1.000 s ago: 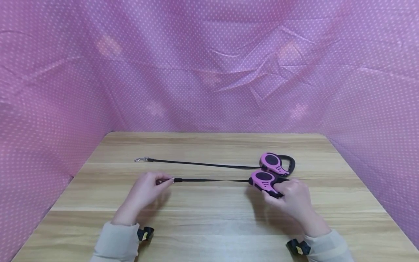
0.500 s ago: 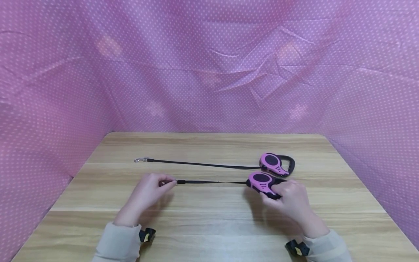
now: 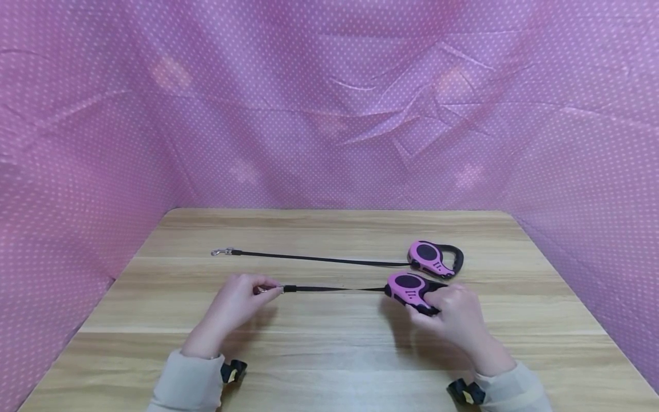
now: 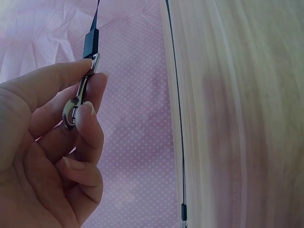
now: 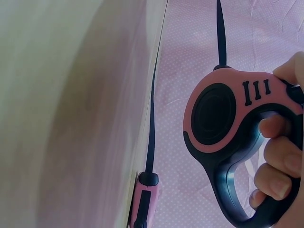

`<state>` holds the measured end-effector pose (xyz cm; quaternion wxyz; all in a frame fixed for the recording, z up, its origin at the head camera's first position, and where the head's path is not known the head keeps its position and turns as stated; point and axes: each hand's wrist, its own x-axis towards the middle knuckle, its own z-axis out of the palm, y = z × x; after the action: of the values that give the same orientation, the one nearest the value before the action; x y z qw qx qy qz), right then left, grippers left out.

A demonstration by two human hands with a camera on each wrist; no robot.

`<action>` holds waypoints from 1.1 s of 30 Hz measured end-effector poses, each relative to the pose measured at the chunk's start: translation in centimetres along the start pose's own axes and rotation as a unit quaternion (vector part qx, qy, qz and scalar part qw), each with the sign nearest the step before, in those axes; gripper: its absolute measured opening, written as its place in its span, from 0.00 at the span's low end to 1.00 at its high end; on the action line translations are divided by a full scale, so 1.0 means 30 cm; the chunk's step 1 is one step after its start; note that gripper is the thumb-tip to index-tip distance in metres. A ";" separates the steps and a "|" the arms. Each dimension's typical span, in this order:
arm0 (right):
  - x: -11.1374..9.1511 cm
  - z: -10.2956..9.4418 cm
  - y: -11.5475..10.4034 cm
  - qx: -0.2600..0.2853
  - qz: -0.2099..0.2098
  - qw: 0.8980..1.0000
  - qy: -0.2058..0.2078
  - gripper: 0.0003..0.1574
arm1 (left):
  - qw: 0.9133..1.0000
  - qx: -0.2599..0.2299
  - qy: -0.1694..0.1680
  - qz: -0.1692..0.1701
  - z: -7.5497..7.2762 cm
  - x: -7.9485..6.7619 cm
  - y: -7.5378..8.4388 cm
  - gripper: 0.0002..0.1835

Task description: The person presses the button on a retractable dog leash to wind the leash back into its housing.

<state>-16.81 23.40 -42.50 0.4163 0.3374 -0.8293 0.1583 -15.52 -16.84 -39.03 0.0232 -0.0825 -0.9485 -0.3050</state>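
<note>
My right hand (image 3: 455, 309) grips the black handle of a pink and black retractable dog leash (image 5: 213, 114), fingers curled through its loop and thumb near the button end. From its case a black strap (image 3: 329, 289) runs left to my left hand (image 3: 239, 300). There my thumb and fingers pinch the metal snap hook (image 4: 78, 97) at the strap's end. The strap looks straight, with a twist near its middle. Behind it a second pink and black retractable leash (image 3: 429, 256) lies on the table, its strap drawn out leftward to a silver snap hook (image 3: 222, 252).
The light wood-grain table (image 3: 329, 349) bears everything. Pink polka-dot cloth (image 3: 329, 114) hangs around its back and sides. Small black devices (image 3: 465, 392) sit at both wrists, beside pale sleeves (image 3: 187, 380).
The held leash has moved slightly toward me. My left hand has moved a little right and my right hand a little left, narrowing the span between them. The leash behind lies still.
</note>
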 end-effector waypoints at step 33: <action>-0.002 0.015 -0.015 0.011 -0.017 1.000 -0.002 0.36 | 1.000 0.016 -0.012 0.004 0.030 -0.004 0.038 0.11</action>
<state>-16.72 22.85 -42.83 0.4135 0.3561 -0.8226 0.1597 -15.18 -15.40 -39.11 0.0140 -0.0896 -0.9531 -0.2886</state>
